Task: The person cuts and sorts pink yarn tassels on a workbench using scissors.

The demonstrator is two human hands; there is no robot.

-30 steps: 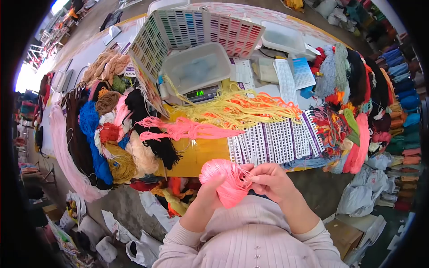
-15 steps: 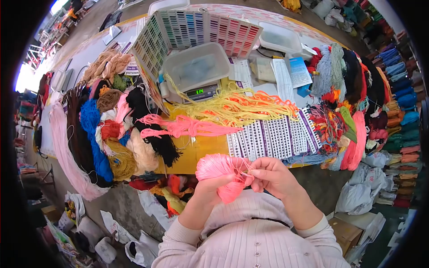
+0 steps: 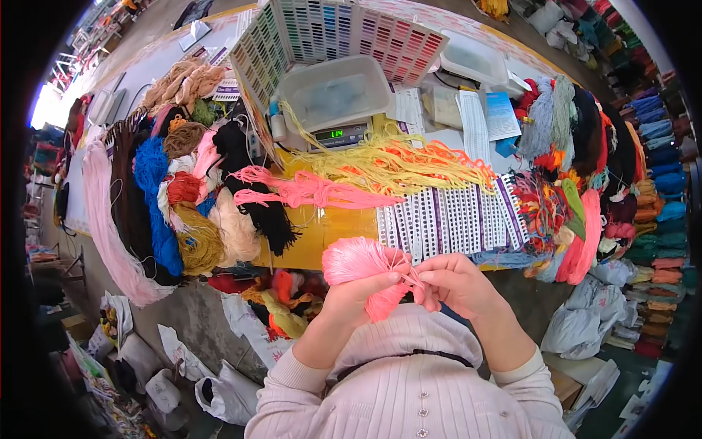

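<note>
A bundled skein of pink thread (image 3: 352, 262) is held in front of my chest, just off the table's near edge. My left hand (image 3: 358, 296) wraps round its lower side, the thumb lying across it near the gathered end. At that end my right hand (image 3: 457, 287) pinches a few strands between thumb and fingertips. Beyond my hands on the table lie a loose pink hank (image 3: 314, 189), yellow and orange threads (image 3: 395, 167) and a row of white punched thread cards (image 3: 446, 219).
A small scale (image 3: 338, 135) reading 1.14 carries a clear plastic tub (image 3: 333, 95). Behind it stands a folding colour chart (image 3: 365, 40). Coloured yarn heaps lie left, such as a blue hank (image 3: 152, 175), and right, such as a coral hank (image 3: 583, 241). Plastic bags (image 3: 585, 314) sit on the floor.
My left thumb has shifted toward the gathered end of the pink skein, and both hands now sit closer together there. The view has tilted slightly.
</note>
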